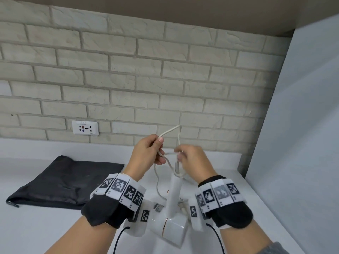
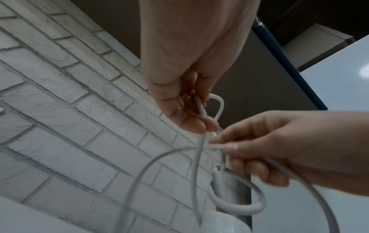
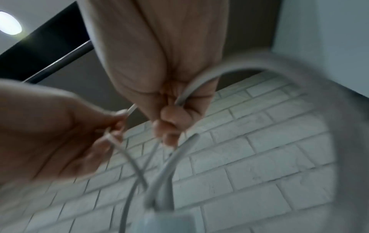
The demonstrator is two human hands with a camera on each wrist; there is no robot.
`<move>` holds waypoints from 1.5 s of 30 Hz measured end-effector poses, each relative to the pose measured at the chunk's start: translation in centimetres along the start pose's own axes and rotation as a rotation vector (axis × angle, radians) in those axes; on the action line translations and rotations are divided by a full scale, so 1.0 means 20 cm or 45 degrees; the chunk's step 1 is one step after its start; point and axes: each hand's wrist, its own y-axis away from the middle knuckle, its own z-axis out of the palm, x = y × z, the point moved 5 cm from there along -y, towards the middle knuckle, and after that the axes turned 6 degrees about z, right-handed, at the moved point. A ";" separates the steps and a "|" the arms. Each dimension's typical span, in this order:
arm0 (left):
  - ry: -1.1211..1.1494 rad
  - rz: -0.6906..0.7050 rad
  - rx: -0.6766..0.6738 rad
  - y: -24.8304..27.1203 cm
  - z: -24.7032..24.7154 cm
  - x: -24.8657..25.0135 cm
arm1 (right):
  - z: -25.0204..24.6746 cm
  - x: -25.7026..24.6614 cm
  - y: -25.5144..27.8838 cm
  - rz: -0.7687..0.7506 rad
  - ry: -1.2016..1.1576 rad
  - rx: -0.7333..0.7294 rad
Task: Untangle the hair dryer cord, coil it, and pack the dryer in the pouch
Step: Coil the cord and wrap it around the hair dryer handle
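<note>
The white hair dryer (image 1: 174, 229) lies on the white counter (image 1: 45, 230) between my wrists, its handle pointing away from me. Its white cord (image 1: 169, 130) rises from the handle end into tangled loops held up between both hands. My left hand (image 1: 159, 149) pinches a bend of the cord between thumb and fingers, and the loop (image 2: 221, 105) sticks out past them. My right hand (image 1: 180, 156), just to the right, grips another strand (image 3: 196, 85) in curled fingers. The black pouch (image 1: 60, 182) lies flat on the counter at left. The plug is not visible.
A pale brick wall (image 1: 128, 79) runs along the back of the counter, with a white socket plate (image 1: 85, 127) low on it. A grey panel (image 1: 302, 125) closes off the right side. Marker bands and black cuffs sit on both wrists.
</note>
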 end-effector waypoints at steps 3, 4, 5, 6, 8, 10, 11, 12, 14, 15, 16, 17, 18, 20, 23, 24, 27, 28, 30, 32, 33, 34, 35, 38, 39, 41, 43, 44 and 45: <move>-0.043 -0.023 0.076 -0.02 -0.06 -0.04 | -0.24 0.12 -0.03 0.051 -0.415 0.413; -0.039 -0.032 0.105 -0.02 -0.09 -0.05 | -0.30 0.19 -0.04 0.120 -0.540 0.525; -0.032 -0.042 0.126 -0.03 -0.11 -0.06 | -0.37 0.29 -0.03 0.234 -0.686 0.627; -0.023 -0.054 0.141 -0.03 -0.12 -0.07 | -0.41 0.40 -0.02 0.377 -0.855 0.720; 0.015 -0.086 0.163 -0.04 -0.15 -0.09 | -0.43 0.60 0.05 0.687 -1.198 0.809; 0.052 -0.113 0.158 -0.03 -0.14 -0.11 | -0.34 0.77 0.12 0.948 -1.002 0.576; 0.057 -0.120 0.143 -0.02 -0.12 -0.11 | -0.29 0.81 0.16 1.027 -0.780 0.459; 0.060 -0.121 0.128 -0.01 -0.10 -0.11 | -0.20 0.88 0.21 1.182 -0.566 0.330; 0.089 -0.119 0.114 0.00 -0.06 -0.09 | -0.05 0.95 0.26 1.218 -0.386 0.097; 0.111 -0.119 0.108 0.01 -0.04 -0.08 | -0.01 0.96 0.26 1.182 -0.303 0.040; 0.128 -0.116 0.098 0.01 -0.03 -0.07 | 0.06 0.96 0.27 1.188 -0.188 -0.130; 0.135 -0.112 0.086 0.01 -0.02 -0.06 | 0.09 0.96 0.26 1.114 -0.051 -0.267; 0.136 -0.109 0.077 0.01 -0.02 -0.06 | 0.09 0.92 0.26 1.058 0.044 -0.371; 0.138 -0.110 0.071 0.01 -0.01 -0.05 | 0.06 0.84 0.26 0.930 0.434 -0.660; 0.155 -0.128 0.084 0.01 0.00 -0.06 | -0.13 0.68 0.22 0.765 0.582 -0.638; 0.165 -0.136 0.091 0.01 0.00 -0.06 | -0.21 0.60 0.19 0.660 0.479 -0.495; 0.193 -0.141 0.092 0.01 0.02 -0.05 | -0.33 0.31 0.14 0.156 0.217 0.037; 0.191 -0.133 0.087 0.00 0.03 -0.04 | -0.32 0.21 0.13 0.020 0.201 0.146; 0.176 -0.117 0.075 0.00 0.04 -0.02 | -0.27 0.08 0.10 -0.137 0.227 0.210; 0.165 -0.100 0.066 0.00 0.04 -0.01 | -0.20 0.01 0.07 -0.207 0.224 0.156; 0.160 -0.091 0.061 0.00 0.04 0.00 | -0.15 -0.02 0.06 -0.233 0.207 0.085; 0.155 -0.083 0.059 0.00 0.03 0.01 | -0.10 -0.03 0.06 -0.251 0.228 -0.023; 0.153 -0.078 0.059 0.01 0.03 0.01 | -0.04 -0.03 0.05 -0.236 0.317 -0.170; 0.160 -0.079 0.065 0.01 0.01 0.01 | 0.10 0.01 0.03 -0.161 0.618 -0.450; 0.152 -0.081 0.068 0.01 0.00 0.01 | 0.10 0.02 0.02 -0.152 0.584 -0.429; 0.127 -0.084 0.080 0.00 -0.02 0.00 | 0.04 0.02 0.00 -0.122 0.331 -0.322; 0.150 -0.105 0.099 0.00 -0.03 -0.01 | -0.07 0.04 -0.01 -0.068 0.038 -0.188; 0.173 -0.117 0.106 0.00 -0.03 -0.02 | -0.12 0.04 -0.01 -0.078 -0.040 -0.132; 0.191 -0.122 0.109 0.00 -0.03 -0.02 | -0.15 0.04 -0.01 -0.108 -0.060 -0.115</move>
